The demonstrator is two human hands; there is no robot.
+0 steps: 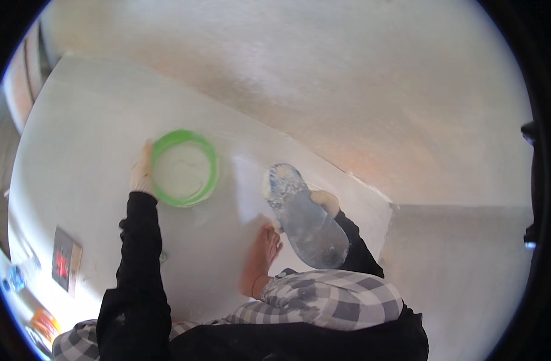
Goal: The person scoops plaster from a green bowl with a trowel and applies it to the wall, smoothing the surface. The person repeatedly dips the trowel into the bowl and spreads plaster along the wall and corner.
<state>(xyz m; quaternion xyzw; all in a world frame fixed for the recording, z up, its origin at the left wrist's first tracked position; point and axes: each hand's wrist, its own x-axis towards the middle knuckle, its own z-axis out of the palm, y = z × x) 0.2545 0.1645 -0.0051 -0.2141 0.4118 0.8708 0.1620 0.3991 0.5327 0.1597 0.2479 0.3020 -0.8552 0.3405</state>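
My left hand (142, 165) grips the left side of a round green container (167, 142) with pale, milky content, standing on the whitish surface. To the right, my right hand (323, 202) holds a grey-blue slipper-shaped object (311, 231), crusted with white material at its upper end; the fingers beneath it are mostly hidden. My bare foot (264, 249) rests on the surface just left of that object.
A pale mottled wall (347, 90) runs diagonally behind the surface (77, 120) and meets a grey panel (450, 271) at right. At lower left lie a flat dark tool (66, 259), a plastic bottle (23, 274) and an orange-labelled container (44, 325), near the curved edge.
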